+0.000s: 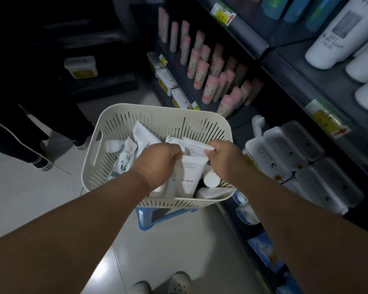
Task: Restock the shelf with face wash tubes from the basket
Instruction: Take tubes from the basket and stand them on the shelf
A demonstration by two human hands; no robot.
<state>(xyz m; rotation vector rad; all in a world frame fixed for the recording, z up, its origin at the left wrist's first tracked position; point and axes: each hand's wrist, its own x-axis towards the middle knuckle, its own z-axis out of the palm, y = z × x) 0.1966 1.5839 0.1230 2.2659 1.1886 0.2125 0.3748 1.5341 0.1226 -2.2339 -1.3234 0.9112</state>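
Pale perforated clogs (179,282) stand on glossy grey floor tiles (168,247) at the near edge. Two bare forearms reach forward above them into a cream plastic basket (157,112). It has rounded corners, walls cut with narrow vertical slots, and a handle hole on its left side. It sits on a blue plastic stool (146,219).

Inside it lie the face wash tubes (189,172), smooth and white with flat crimped ends and round caps, heaped at all angles. The left hand (157,160) curls its fingers round the crimped end of one tube. The right hand (225,158) pinches the flat end of another just beside it.

Close on the right runs the dark shelf (295,88), its hard front edge carrying yellow price labels (327,119). Blocky white packs (285,153) crowd the low tier. Farther back, pink tubes (208,90) stand upright in rows with dark gaps behind them, and tall white bottles (331,39) fill the upper right. Open floor spreads left of the basket as far as another person's dark trouser legs (19,141).
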